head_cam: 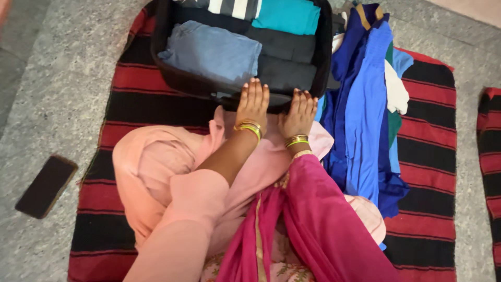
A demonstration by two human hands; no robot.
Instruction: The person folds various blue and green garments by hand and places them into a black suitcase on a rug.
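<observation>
My left hand (253, 103) and my right hand (298, 112) rest side by side on the near rim of an open black suitcase (172, 78), fingers laid flat and pointing away from me. Both wrists wear gold and green bangles. Inside the suitcase lie folded clothes: a grey-blue piece (214, 52), dark pieces (284, 60), a teal piece (288, 15) and a striped one (232, 7). A peach-pink garment (156, 162) lies over my lap under my left forearm.
A pile of blue clothes with a white and a green piece (365, 115) lies to the right of the suitcase. All sit on a red and black striped mat (433, 156) over a grey stone floor. A dark phone (46, 186) lies on the floor at left.
</observation>
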